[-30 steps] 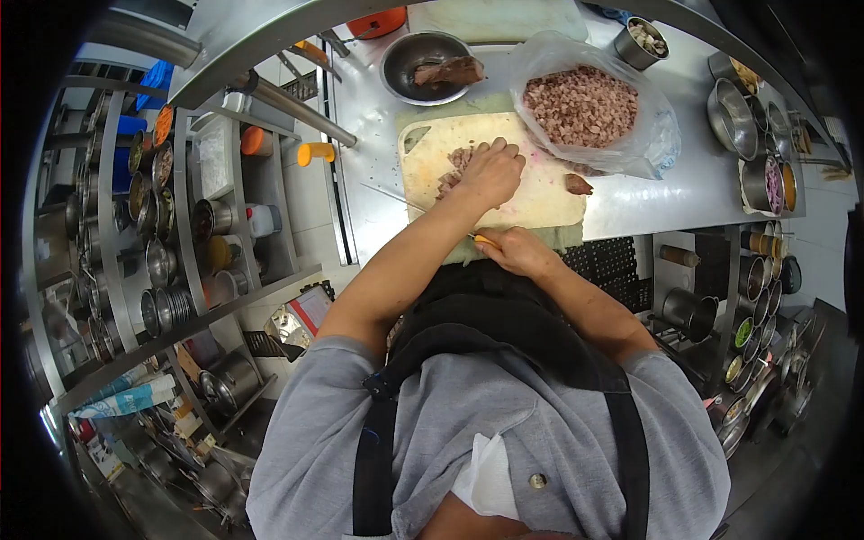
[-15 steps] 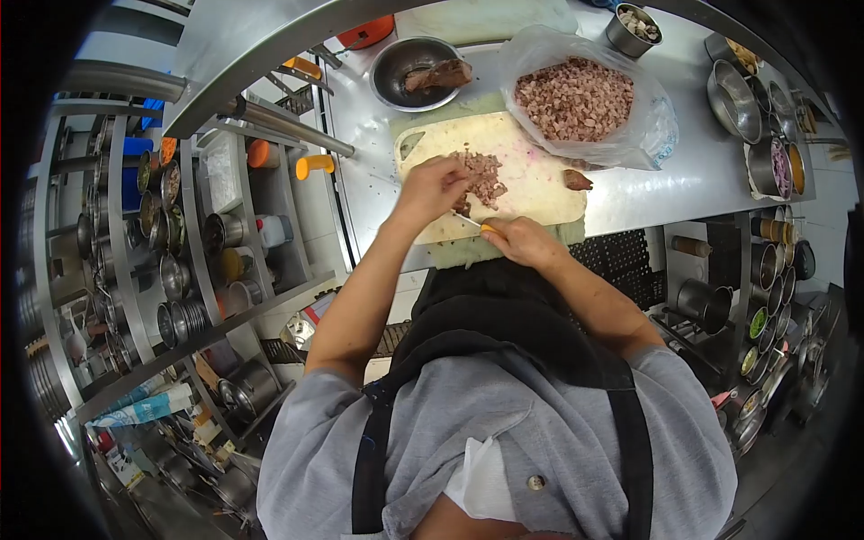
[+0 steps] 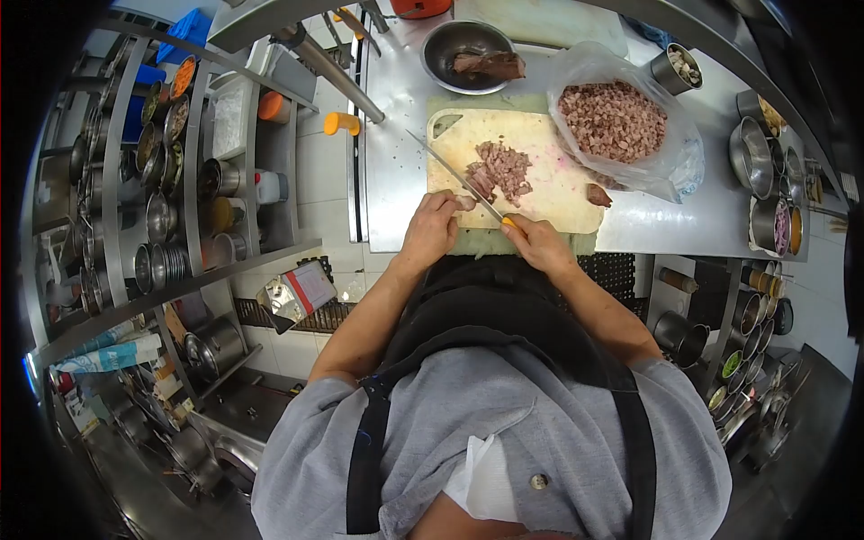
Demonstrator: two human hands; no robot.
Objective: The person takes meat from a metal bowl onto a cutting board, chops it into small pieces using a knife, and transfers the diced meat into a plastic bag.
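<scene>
Yellow-handled long steel knife [image 3: 456,176] is grasped in our right hand [image 3: 542,246]; our left hand [image 3: 432,227], hold unclear, has moved away, so diced pink-brown meat [image 3: 504,169], upper centre, lies uncovered.

A commercial kitchen — it shows in the long steel counter [image 3: 387,209] with its board [image 3: 571,202], knife [image 3: 443,165] and bulging bag [image 3: 661,184] of diced meat [image 3: 614,121], the metal shelves [image 3: 216,286] crowded with pots [image 3: 216,345] — plus steel tubs [image 3: 763,225] of cut food [image 3: 782,227] and a black apron [image 3: 504,310].
</scene>
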